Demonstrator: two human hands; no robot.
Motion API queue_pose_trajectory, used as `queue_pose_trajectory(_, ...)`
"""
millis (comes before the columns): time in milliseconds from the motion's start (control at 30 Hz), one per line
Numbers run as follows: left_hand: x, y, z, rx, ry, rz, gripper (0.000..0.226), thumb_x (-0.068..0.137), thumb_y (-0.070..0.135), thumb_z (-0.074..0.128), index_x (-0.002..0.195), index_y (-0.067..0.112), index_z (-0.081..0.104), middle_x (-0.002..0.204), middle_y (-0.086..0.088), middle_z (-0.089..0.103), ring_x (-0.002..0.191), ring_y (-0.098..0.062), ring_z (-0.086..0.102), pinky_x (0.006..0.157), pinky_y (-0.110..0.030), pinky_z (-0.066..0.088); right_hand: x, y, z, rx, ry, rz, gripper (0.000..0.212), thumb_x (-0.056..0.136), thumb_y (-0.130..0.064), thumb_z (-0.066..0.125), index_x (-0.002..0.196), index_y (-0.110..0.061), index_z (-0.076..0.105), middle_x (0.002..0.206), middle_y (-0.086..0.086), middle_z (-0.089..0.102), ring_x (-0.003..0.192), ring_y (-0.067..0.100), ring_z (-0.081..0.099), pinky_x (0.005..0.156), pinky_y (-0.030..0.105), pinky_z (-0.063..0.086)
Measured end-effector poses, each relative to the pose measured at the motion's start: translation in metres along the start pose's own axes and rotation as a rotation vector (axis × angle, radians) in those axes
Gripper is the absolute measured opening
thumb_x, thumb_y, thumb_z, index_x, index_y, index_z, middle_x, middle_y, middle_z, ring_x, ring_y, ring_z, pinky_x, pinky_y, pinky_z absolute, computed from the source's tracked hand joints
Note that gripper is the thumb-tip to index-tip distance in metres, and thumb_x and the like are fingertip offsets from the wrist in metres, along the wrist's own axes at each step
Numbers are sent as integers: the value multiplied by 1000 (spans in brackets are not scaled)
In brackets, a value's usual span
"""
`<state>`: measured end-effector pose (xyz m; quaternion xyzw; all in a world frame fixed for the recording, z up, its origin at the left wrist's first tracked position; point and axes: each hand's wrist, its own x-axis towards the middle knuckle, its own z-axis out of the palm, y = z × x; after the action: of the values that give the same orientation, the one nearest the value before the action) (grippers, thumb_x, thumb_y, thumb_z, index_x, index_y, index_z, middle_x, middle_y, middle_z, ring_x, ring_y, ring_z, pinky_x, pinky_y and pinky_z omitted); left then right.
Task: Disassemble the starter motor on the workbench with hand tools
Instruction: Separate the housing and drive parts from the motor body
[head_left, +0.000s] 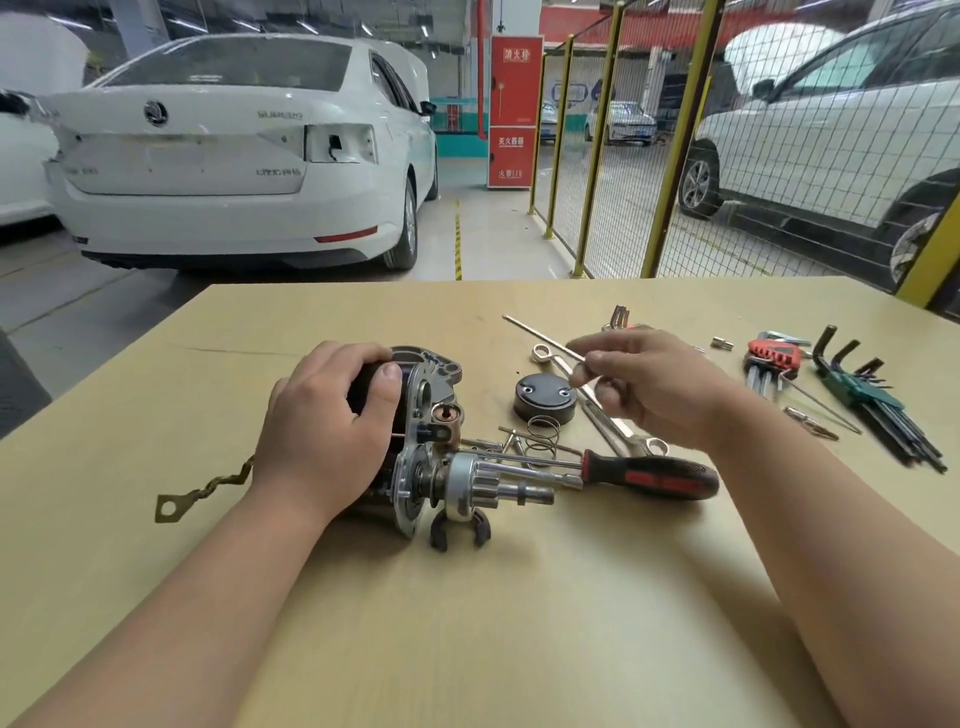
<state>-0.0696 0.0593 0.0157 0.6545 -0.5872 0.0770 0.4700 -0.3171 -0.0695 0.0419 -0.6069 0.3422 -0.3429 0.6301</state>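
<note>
While the left hand (322, 431) curls around the starter motor (421, 457) on the pale wooden workbench (519, 623), the right hand (654, 389) pinches a thin rod (540, 335); a white car (234, 156) and yellow mesh fence (670, 171) stand behind.

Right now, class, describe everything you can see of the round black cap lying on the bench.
The round black cap is a short, dark cylinder, probably metal, with a flat top showing two small holes. It sits flat, detached, on the wooden workbench, right of the starter motor. A coil spring lies against its near edge, and a wrench lies beside it on the right. The right hand hovers just above and right, pinching a thin rod; nothing visibly grips the cap.
</note>
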Motion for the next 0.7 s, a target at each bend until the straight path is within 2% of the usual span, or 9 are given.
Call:
queue_pose_trajectory(100,-1,0,-1,-15,-2,20,46,87,47,35,105,19,67,99,12,58,99,-12,55,93,-47,45,-8,3,19,126,-202,59,21,95,5,41,105,1,60,80,12,69,57,15,62,49,22,52)
queue_pose_trajectory(200,-2,0,-1,-26,5,21,45,87,46,36,105,19,67,98,12,58,99,-12,56,93,-48,45,-12,5,29,17,-280,39,20,94,4,45,97,-2,64,78,13,69,55,16,63,47,23,51)
queue_pose_trajectory(367,-4,1,-3,-28,22,14,45,87,45,36,104,18,68,98,11,59,99,-14,57,92,-49,45,-15,9,32,-227,-171,-119,31,91,2,50,75,-15,71,61,9,64,41,17,53,42,23,44)
queue_pose_trajectory(567,-7,1,-4,-29,55,29,44,88,42,37,105,16,68,100,10,60,99,-15,57,91,-49,46,-17,11,42,-139,-115,-249,33,89,5,48,72,-14,70,59,11,63,36,17,49,39,21,41)
queue_pose_trajectory(700,-10,1,-5,-32,80,43,42,89,40,38,105,15,67,99,11,58,99,-14,57,91,-49,47,-17,12,44,-138,-111,-264,36,89,4,49,71,-18,70,58,10,64,36,17,48,39,22,40)
